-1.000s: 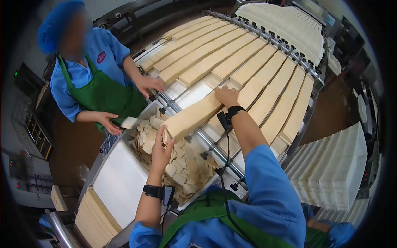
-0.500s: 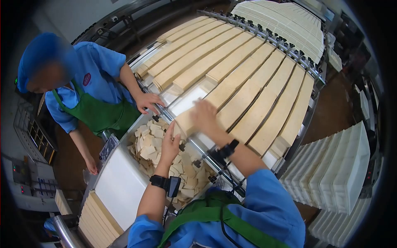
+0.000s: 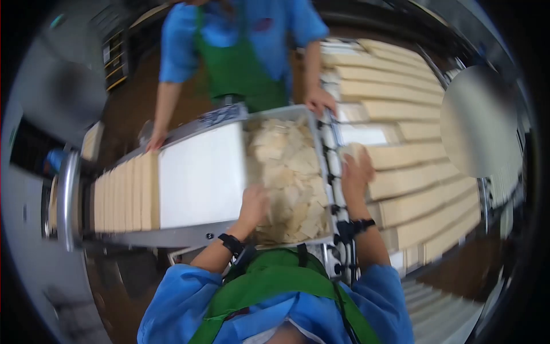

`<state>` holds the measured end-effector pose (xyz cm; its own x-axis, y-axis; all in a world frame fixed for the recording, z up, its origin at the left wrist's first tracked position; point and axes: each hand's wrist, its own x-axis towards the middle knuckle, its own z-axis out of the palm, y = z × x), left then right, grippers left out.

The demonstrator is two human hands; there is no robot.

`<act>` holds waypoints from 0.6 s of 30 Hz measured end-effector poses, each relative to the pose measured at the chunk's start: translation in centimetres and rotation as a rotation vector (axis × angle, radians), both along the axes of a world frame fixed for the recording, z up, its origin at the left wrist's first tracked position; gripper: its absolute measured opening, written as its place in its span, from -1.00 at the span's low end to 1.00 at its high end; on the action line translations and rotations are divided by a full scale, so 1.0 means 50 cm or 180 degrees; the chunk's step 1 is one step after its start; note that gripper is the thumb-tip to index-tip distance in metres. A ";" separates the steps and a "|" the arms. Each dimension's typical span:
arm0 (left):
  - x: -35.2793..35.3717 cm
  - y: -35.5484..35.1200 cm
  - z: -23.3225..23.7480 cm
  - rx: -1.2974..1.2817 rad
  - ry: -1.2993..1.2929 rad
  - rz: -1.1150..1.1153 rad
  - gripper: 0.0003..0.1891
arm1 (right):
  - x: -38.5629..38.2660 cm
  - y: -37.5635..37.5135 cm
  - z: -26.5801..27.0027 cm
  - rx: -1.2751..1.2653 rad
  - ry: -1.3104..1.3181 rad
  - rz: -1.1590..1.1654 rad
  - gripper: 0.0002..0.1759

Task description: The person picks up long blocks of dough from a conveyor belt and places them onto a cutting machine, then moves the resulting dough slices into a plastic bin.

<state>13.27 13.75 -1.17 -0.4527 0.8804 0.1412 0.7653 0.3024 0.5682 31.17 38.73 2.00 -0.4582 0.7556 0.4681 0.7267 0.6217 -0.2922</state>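
My left hand, smeared by motion, is over the near left side of a bin holding loose pale flat squares. Its fingers do not show clearly. Across the metal rail, my right hand has its fingers around the near end of a row of pale flat squares packed face to face. A few pale pieces show at its fingertips, though blur hides the exact grip. Left of the bin lies a white board, with a block of upright pale slabs at its far left end.
Opposite me stands a co-worker in a green apron, one hand on the rail and the other at the board's edge. A metal rail with black knobs runs between bin and rows. White stacked trays stand lower right.
My view has swung left toward the bin and board. My left hand has left the row's end and moved left over the bin; my right hand stays at the rows near the rail.
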 end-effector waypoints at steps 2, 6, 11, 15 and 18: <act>-0.002 -0.078 0.005 -0.0499 0.0663 0.0284 -0.70 | 0.010 0.011 -0.019 -0.0088 0.0074 0.0109 -0.60; -0.002 -0.212 -0.061 -0.0158 0.0717 0.0485 -0.56 | 0.013 0.022 -0.019 0.0205 -0.0218 0.0191 -0.61; 0.004 -0.230 -0.097 0.0327 0.0551 0.0695 -0.52 | 0.008 0.049 -0.024 0.0992 -0.0798 0.0010 -0.54; 0.009 -0.234 -0.120 0.0588 0.0597 0.0717 -0.53 | -0.038 0.035 0.026 0.0973 -0.1752 -0.0173 -0.58; 0.005 -0.235 -0.138 0.0661 0.0536 0.0697 -0.52 | -0.021 0.135 -0.054 0.0926 -0.1942 -0.0075 -0.42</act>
<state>13.54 1.99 -8.06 -0.5828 0.7096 0.3961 0.7833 0.3608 0.5061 30.10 45.46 -0.68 -0.6899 0.6509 0.3167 0.7228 0.5949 0.3517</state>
